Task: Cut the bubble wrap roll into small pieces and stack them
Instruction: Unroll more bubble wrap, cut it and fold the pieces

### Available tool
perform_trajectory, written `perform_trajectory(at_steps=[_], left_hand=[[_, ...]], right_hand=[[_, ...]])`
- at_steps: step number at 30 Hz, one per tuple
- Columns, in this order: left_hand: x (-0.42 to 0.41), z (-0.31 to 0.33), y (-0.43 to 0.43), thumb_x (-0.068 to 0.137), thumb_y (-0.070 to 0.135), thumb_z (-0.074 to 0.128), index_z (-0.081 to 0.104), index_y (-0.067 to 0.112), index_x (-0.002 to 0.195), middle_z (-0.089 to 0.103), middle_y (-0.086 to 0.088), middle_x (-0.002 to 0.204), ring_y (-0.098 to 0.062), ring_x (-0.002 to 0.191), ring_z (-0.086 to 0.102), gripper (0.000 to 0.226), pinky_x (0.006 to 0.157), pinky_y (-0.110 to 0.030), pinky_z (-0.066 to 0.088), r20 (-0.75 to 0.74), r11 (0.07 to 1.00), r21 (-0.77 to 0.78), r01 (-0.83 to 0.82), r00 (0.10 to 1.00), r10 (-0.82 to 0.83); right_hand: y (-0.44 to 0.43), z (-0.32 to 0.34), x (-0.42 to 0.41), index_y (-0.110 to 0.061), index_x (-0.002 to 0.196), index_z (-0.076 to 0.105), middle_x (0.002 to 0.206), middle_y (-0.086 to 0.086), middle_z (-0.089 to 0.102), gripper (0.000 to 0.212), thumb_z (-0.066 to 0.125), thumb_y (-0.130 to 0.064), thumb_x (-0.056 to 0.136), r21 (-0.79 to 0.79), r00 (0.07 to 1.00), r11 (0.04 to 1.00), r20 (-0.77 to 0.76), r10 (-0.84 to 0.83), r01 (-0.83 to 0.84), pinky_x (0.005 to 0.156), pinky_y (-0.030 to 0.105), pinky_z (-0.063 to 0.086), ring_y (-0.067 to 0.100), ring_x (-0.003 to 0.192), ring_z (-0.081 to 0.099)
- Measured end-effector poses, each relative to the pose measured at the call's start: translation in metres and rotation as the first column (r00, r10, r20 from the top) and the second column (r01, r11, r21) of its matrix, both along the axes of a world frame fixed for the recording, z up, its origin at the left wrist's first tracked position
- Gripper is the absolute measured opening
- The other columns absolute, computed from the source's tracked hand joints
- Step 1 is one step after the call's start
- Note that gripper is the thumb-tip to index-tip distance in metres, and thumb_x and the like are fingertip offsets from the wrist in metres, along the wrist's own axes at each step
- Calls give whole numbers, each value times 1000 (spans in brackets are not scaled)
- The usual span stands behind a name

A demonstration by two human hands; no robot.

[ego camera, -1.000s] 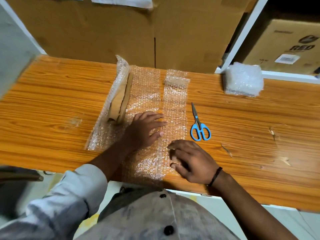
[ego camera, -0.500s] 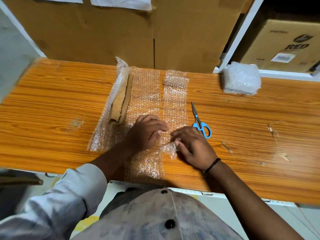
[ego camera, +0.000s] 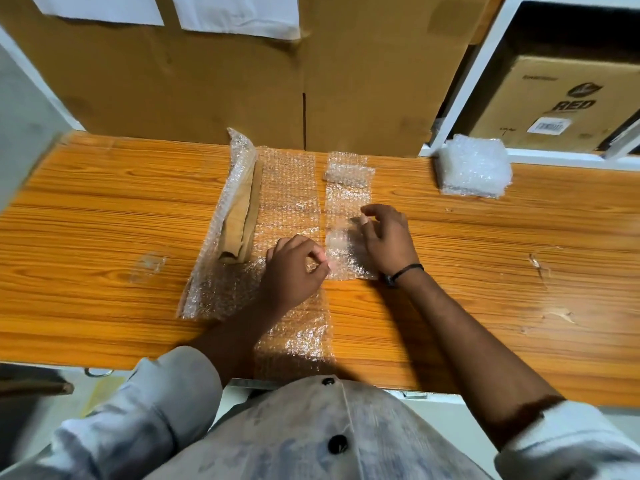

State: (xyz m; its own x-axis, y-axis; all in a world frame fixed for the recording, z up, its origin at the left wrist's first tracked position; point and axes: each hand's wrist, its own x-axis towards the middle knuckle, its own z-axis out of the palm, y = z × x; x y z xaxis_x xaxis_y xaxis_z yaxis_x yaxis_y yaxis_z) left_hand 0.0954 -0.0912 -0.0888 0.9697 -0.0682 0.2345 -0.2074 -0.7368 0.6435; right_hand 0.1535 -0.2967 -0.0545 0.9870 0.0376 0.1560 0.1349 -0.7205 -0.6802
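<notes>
Head view: folding step. Cut bubble wrap strip (ego camera: 348, 202) on table (ego camera: 104, 209), right of bubble wrap roll (ego camera: 239, 216); right hand (ego camera: 388, 240) curled round folded near end, left hand (ego camera: 292, 271) pinching its edge. Next, likely: flatten, carry to far-right stack (ego camera: 474, 168).

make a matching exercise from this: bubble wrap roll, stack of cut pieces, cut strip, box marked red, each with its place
Things
1. bubble wrap roll
2. stack of cut pieces
3. cut strip
4. box marked RED

Places
A. off the table, behind the white frame
B. under the right hand, near end folded over
C. far right of the table, beside the white frame
D. just left of the left hand, flattened brown core showing

Pairs: 1-D, 2-C, 3-B, 4-A
</notes>
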Motion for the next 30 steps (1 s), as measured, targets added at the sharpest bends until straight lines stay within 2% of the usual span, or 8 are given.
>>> perform_trajectory(at_steps=[5, 8, 13, 17, 21, 25, 27, 30], left_hand=[[4, 2, -5, 83, 40, 79, 52, 37, 92, 59, 19, 105, -14, 106, 49, 28, 83, -33, 27, -24, 996, 76, -54, 998, 56], [5, -1, -5, 82, 37, 76, 51, 38, 99, 56, 19, 108, -15, 106, 48, 30, 81, -33, 27, -10, 990, 130, -56, 998, 58], [2, -8, -1, 82, 29, 72, 63, 41, 114, 57, 14, 115, -16, 110, 49, 35, 85, -32, 30, 33, 989, 136, -55, 998, 51], [1, -11, 1, 84, 27, 70, 67, 40, 117, 56, 12, 119, -19, 115, 50, 35, 89, -36, 36, 27, 995, 97, -29, 999, 26], [0, -2, 4, 88, 43, 61, 62, 42, 131, 50, 16, 141, -16, 129, 43, 43, 100, -43, 36, -3, 995, 42, 92, 996, -92], [10, 15, 15, 90, 71, 52, 36, 42, 156, 22, 26, 165, -14, 149, 22, 74, 111, -44, 21, -77, 918, 98, 384, 923, -377], [18, 21, 17, 88, 70, 62, 34, 42, 157, 29, 26, 163, -10, 150, 21, 80, 112, -43, 19, -79, 893, 135, 429, 903, -422], [28, 22, 16, 88, 53, 74, 54, 37, 145, 56, 12, 142, -10, 142, 36, 63, 107, -40, 25, -33, 923, 81, 377, 926, -376]], right_hand=[[7, 0, -41, -10, 108, 63, 110, 8, 61, 19, 50, -19, 97, -121, 950, 992, 306, 58, -21, 88, 44, 42, 31, 103, 52], [2, -12, -64, -13, 108, 63, 111, 4, 62, 20, 53, -23, 94, -291, 942, 946, 254, 219, -141, 88, 47, 43, 28, 109, 54], [-16, -26, -74, -19, 127, 65, 135, -4, 61, 40, 62, -43, 94, -435, 900, 844, 146, 411, -315, 108, 49, 31, 21, 136, 47], [-20, -29, -68, -18, 125, 67, 137, -3, 61, 32, 60, -35, 99, -463, 879, 823, 167, 446, -330, 104, 49, 37, 22, 137, 48], [-18, -27, -61, -17, 116, 72, 128, -2, 66, 22, 58, -26, 102, -355, 889, 884, 228, 398, -305, 97, 47, 44, 23, 126, 57], [-17, -1, -56, -16, 111, 72, 112, -4, 70, 21, 55, -24, 103, -134, 932, 945, 171, 319, -299, 93, 41, 48, 18, 109, 64], [-18, 16, -55, -16, 110, 71, 106, -4, 70, 20, 54, -25, 103, -29, 937, 946, 130, 324, -323, 87, 30, 49, 14, 100, 65], [-22, 33, -48, -15, 109, 71, 102, -6, 73, 18, 56, -23, 103, 129, 940, 931, 54, 336, -341, 81, 21, 48, 8, 96, 66]])
